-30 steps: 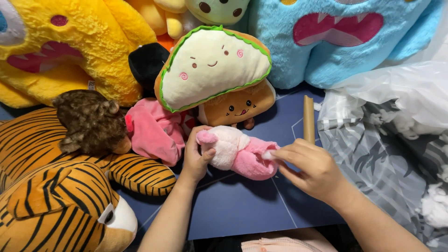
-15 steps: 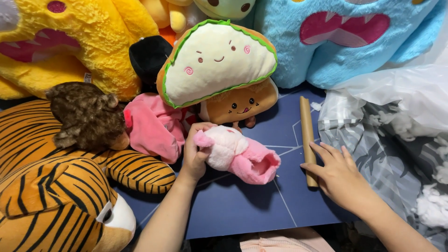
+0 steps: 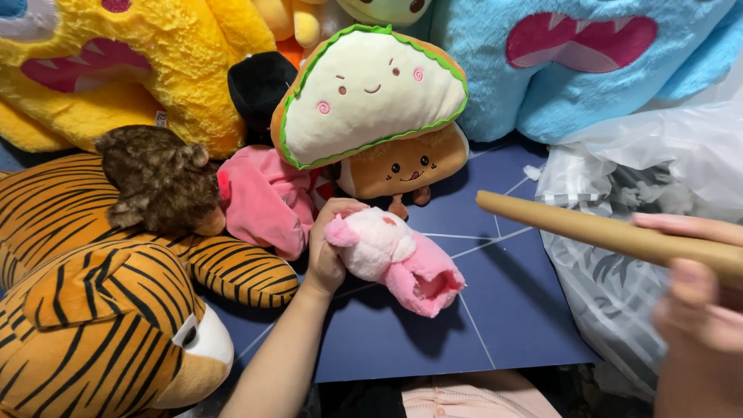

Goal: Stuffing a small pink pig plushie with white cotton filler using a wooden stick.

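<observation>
— Where is the small pink-and-white plush toy [image 3: 395,259]?

— It lies low on the dark blue mat [image 3: 503,325], its long axis slanting from upper left to lower right, open pink end pointing lower right. The left hand [image 3: 329,251] is closed around its upper-left end.

— And the right hand [image 3: 696,298]?

— Blurred at the right edge, fingers wrapped round a long tan cardboard tube [image 3: 604,232]. The tube's free tip points left, above and to the right of the toy's open end, apart from it.

— Around them?

— A cream taco-shaped plush [image 3: 371,97] behind, a tiger plush [image 3: 101,310] to the left, a clear plastic bag [image 3: 658,186] to the right.
</observation>
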